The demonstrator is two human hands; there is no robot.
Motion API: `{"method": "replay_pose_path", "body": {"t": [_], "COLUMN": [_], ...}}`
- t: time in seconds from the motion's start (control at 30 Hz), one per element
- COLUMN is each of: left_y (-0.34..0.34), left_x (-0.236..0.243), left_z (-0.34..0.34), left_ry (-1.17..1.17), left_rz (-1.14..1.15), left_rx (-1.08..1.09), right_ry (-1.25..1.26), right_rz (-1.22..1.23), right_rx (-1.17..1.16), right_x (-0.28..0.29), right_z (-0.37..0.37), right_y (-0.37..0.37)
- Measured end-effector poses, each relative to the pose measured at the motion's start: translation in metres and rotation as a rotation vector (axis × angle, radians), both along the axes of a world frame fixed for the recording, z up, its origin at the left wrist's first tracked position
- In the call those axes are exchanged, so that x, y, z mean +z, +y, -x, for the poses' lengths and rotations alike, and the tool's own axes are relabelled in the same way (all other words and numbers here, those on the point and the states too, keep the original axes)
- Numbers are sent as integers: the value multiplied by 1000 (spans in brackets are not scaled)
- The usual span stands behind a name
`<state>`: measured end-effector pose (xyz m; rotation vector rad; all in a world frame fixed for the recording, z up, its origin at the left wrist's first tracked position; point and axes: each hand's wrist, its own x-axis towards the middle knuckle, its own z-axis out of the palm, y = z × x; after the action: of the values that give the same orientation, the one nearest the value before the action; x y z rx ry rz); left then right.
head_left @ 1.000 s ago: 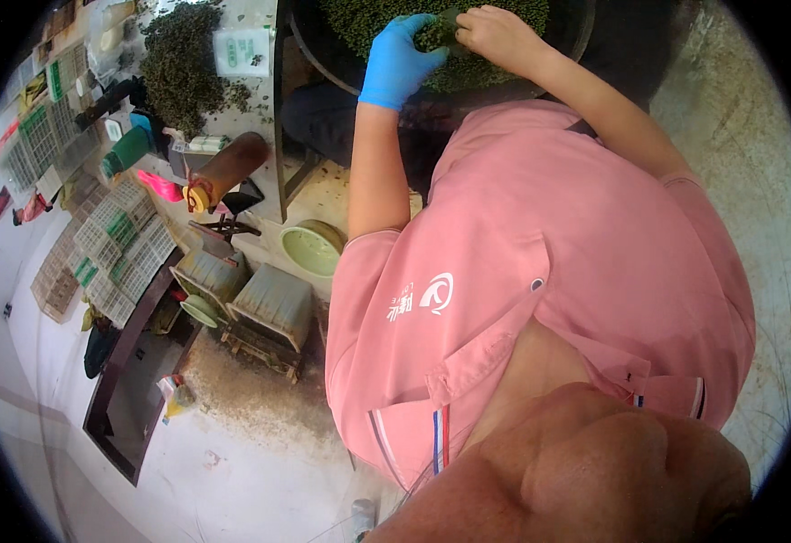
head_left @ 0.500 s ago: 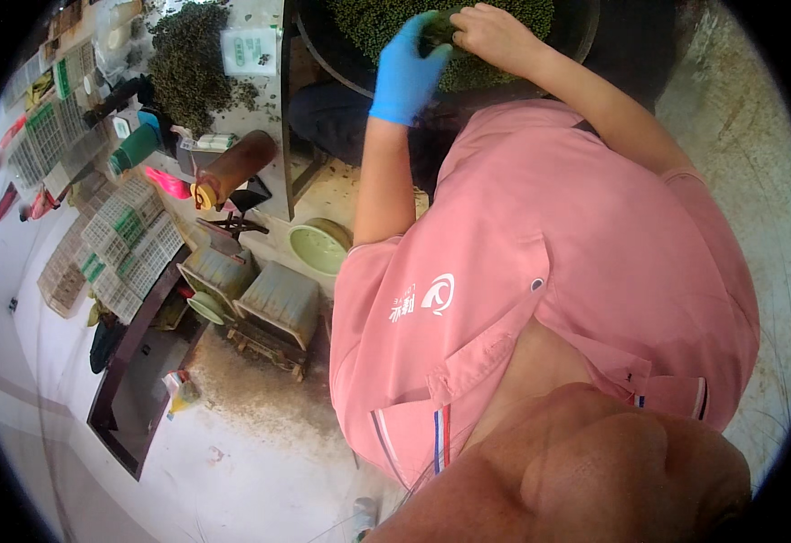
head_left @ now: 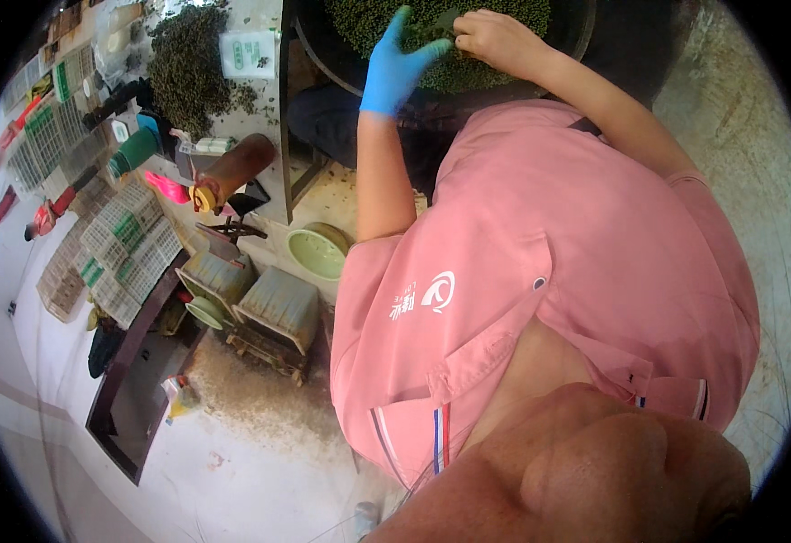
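My left hand [head_left: 393,71], in a blue glove, is held above the left part of a wide dark pan [head_left: 321,61]. Its thumb and forefinger are spread apart and nothing shows between them. The pan is heaped with small round green berries [head_left: 364,23], some cut off by the upper edge. My bare right hand [head_left: 499,41] is over the middle of the heap, its fingers pinched on a small dark green clump [head_left: 448,20]. Whether that clump is a leaf or a sprig of berries, I cannot tell. The tips of the left thumb come close to it.
Left of the pan, a table [head_left: 264,104] bears a dark grain heap [head_left: 187,68], a white packet [head_left: 249,54], a brown bottle [head_left: 240,167] and a green cup [head_left: 133,152]. Below are a pale green bowl [head_left: 317,252], a worn plastic bin [head_left: 279,308] and white crates [head_left: 128,237].
My gloved left hand has drawn left and slightly down, away from the right hand, and its fingers have spread. The right hand keeps its pinch, nearly in place. Red shapes at far left have shifted.
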<state>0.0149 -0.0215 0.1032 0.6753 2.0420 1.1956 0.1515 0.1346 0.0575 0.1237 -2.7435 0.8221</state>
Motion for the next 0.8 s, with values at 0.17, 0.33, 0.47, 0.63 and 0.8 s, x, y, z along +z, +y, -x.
{"method": "replay_pose_path", "body": {"t": [0.17,0.33,0.47,0.63,0.8], "left_y": [11,-1,-5,-11,13], "left_x": [-37,-2,29,21,-17], "left_z": [7,4,-11,7,16], "left_ry": [489,190,102,549,468], "left_rz": [323,126,6,129,719], "left_rx": [-187,-104,-106,-109,-384], "right_ry": [-57,-228,-153,-84,-26], "right_rz": [-22,61,99,-8,-47], "right_rx": [57,-26,-11,40,105], "right_x": [9,0,-2,-5,8], "right_z": [0,-1,-3,-2,1], "right_y": [-12,-14,-12,-8,-19]}}
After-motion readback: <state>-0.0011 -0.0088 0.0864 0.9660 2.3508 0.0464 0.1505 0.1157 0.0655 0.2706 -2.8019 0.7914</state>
